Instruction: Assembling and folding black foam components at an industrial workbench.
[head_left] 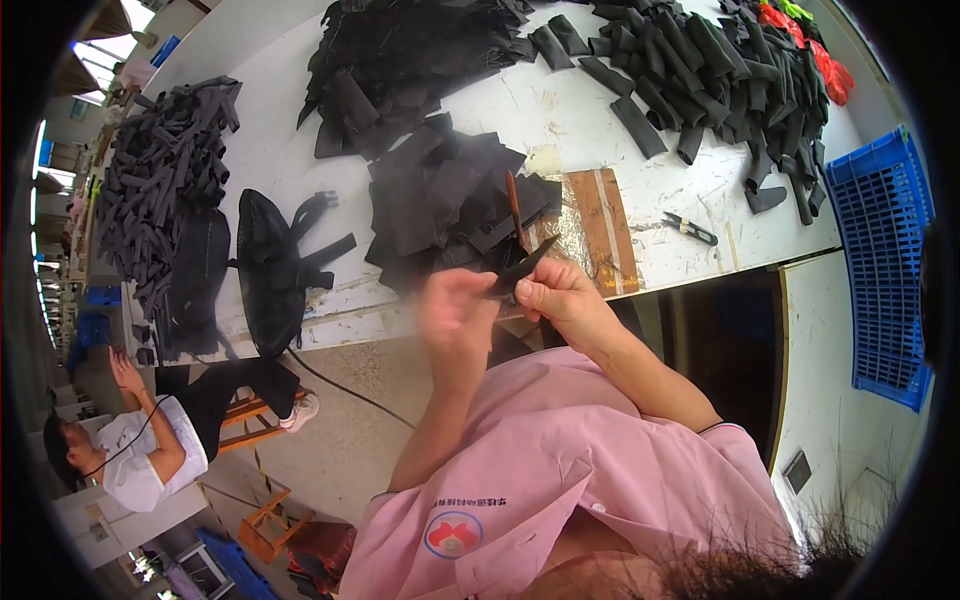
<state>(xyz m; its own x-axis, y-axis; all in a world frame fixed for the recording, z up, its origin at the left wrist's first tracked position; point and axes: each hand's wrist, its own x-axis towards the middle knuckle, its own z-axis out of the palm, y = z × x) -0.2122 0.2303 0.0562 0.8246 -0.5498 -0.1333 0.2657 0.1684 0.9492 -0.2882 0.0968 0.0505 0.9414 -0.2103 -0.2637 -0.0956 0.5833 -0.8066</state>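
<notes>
Sitting at approx. 8 o'clock from the hands: co-worker point(165, 450), white top, hands raised close together. Heap of thin black strips point(165, 170) at 10, on white table point(270, 110). Black bag point(268, 270) w/ straps at 9. Big black cloth heap point(410, 60) betw. 11 & 12; loose stack of flat pieces point(430, 195) nearer, at 11. L hand point(458, 315) blurred, fingers curled toward thumb by L end of black piece point(520, 272); can't tell if it grips. Piece is at centre, betw. both hands, by table's near edge. R hand point(572, 300) pinching it, thumb vs. forefinger. Brown board point(606, 215) approx. 1–2; snips point(690, 229) lying betw. 2 & 3; pile of black tubes point(700, 80) approx. 1–2, farther off; blue crate point(885, 270) at 3, beside table.
</notes>
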